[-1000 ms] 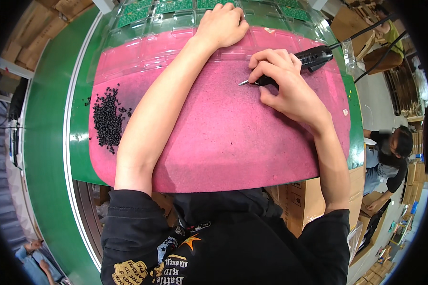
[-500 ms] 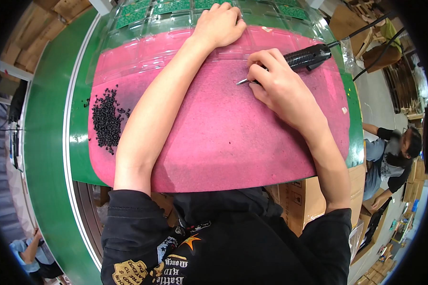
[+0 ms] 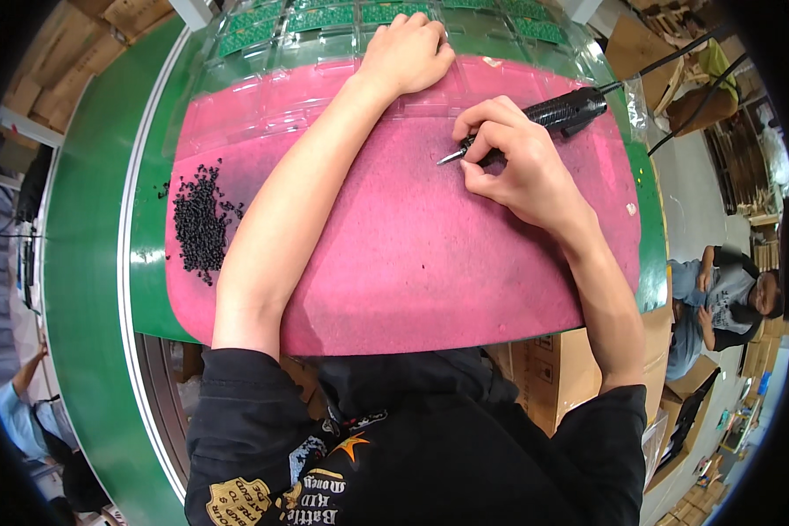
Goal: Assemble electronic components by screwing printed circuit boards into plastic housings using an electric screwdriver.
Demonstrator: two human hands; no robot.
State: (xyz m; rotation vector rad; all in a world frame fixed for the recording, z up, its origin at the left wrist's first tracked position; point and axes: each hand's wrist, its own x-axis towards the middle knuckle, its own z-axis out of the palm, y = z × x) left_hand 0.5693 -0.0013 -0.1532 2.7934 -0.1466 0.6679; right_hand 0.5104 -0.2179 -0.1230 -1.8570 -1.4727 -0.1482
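Observation:
Over a clear plastic tray at the far side of the mat, my left hand rests palm down. Its fingers curl under at the tips, and whatever they grip is hidden. Green circuit boards lie in the tray's pockets just beyond it. My right hand is closed round a black electric screwdriver, whose metal bit points left over the pink mat. A heap of small black screw-like pieces lies on the mat, left of my left forearm.
The mat covers part of a green tabletop. A black cable runs from the screwdriver to the upper right. Cardboard boxes stand below the right table edge. Another person sits off to the right; a second person is at lower left.
My left hand has drawn slightly nearer. My right hand and the screwdriver have shifted a little nearer, with the thumb lower. The person at the right has changed posture.

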